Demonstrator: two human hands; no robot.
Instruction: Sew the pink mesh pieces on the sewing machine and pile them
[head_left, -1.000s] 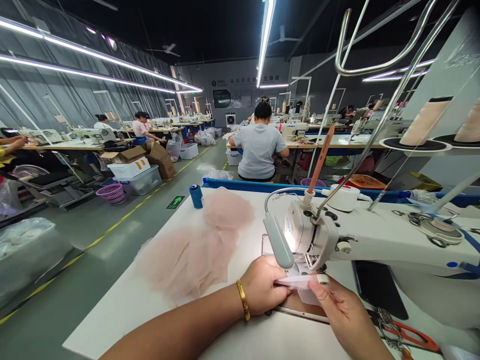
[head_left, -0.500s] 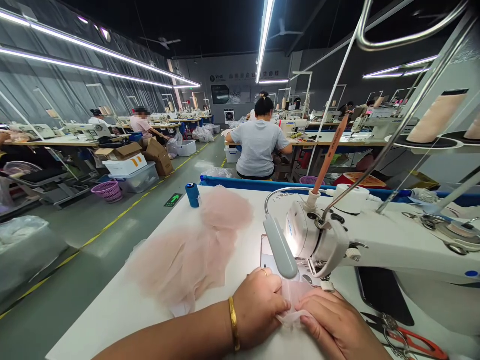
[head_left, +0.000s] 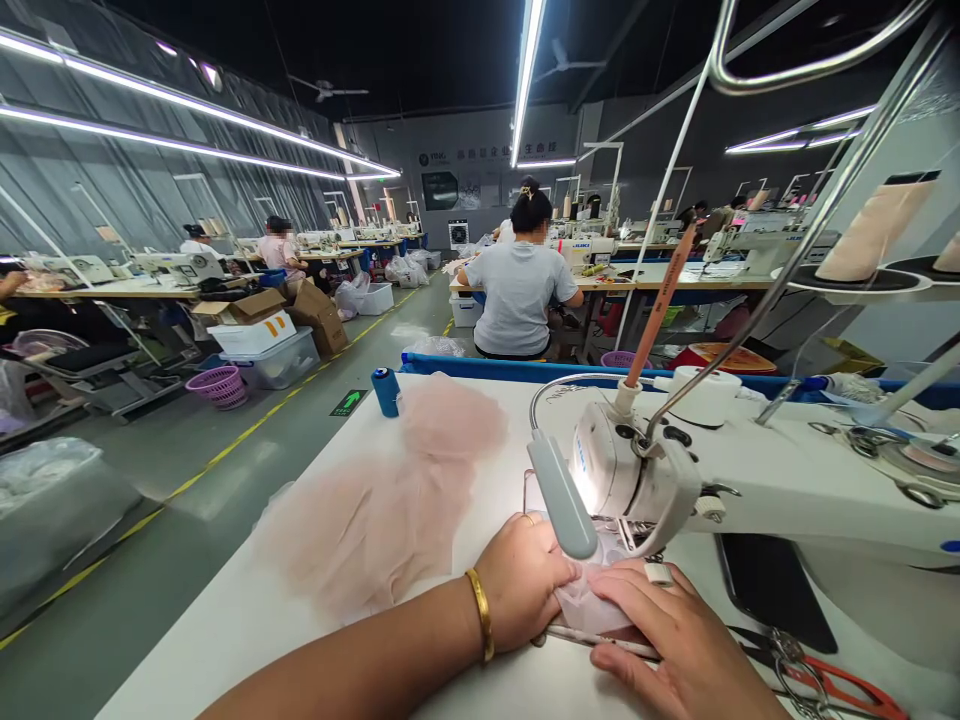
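Note:
A piece of sheer pink fabric (head_left: 592, 600) lies on the bed of a white sewing machine (head_left: 611, 470), just in front of the needle area. My left hand (head_left: 521, 580), with a gold bangle at the wrist, grips its left edge with fingers bent; the lamp partly hides the fingertips. On the right side of the fabric, my right hand (head_left: 660, 630) rests flat, fingers stretched forward and thumb apart. A grey lamp (head_left: 562, 495) hangs over the work. More sheer pink fabric pieces (head_left: 390, 510) are spread on the table to the left.
A blue thread spool (head_left: 386, 392) stands at the table's far left corner. Right of my right hand lie a black phone (head_left: 776, 590) and orange-handled scissors (head_left: 855, 685). A pencil (head_left: 664, 300) sticks up from the machine head. A person (head_left: 521, 290) sits ahead.
Both hands have shifted slightly forward, toward the needle. The right hand has flattened and its thumb has moved away from the fabric, which now lies flatter between the hands.

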